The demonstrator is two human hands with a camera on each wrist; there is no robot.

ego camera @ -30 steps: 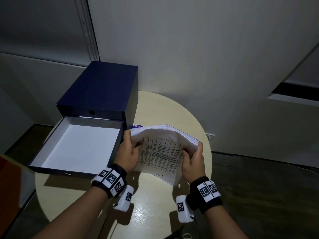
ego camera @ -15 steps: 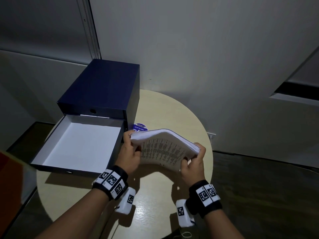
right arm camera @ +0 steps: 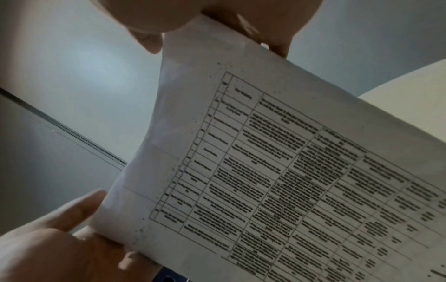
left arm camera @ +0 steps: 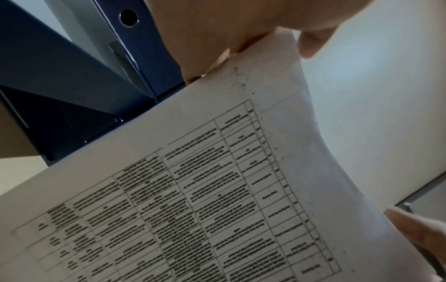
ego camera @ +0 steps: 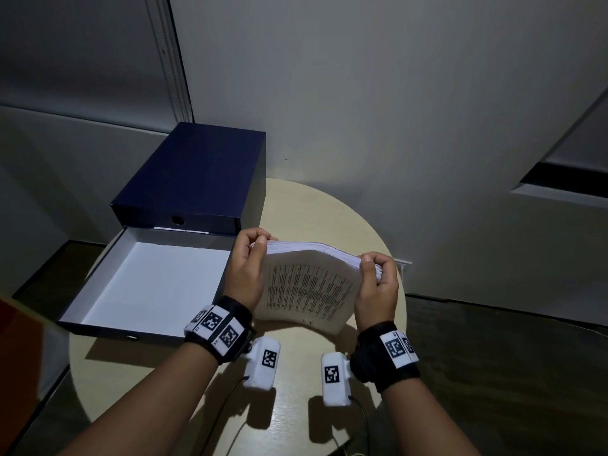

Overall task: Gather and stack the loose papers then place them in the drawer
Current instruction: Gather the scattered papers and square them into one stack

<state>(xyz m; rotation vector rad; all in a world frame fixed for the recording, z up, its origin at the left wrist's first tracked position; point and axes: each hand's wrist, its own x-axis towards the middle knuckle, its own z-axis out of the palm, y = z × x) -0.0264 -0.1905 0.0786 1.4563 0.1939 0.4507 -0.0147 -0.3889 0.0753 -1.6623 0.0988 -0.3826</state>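
A thick stack of printed papers (ego camera: 309, 284) (left arm camera: 217, 190) (right arm camera: 277, 171) is held up above the round table, its printed table side facing me. My left hand (ego camera: 248, 264) grips its left edge, thumb on the near face and fingers behind. My right hand (ego camera: 375, 281) grips the right edge the same way. The stack bows upward between both hands. To the left, the dark blue box (ego camera: 197, 179) has its drawer (ego camera: 98, 311) pulled out, white inside and holding nothing.
The round beige table (ego camera: 296, 373) carries the box on its left half. Grey walls (ego camera: 362, 93) stand close behind the table. A dark floor (ego camera: 493, 373) shows to the right. An orange-red object (ego camera: 16, 340) sits at the far left edge.
Both hands have lifted the stack off the table and tipped it more upright. A blue round thing seen behind the stack half a second ago is now hidden.
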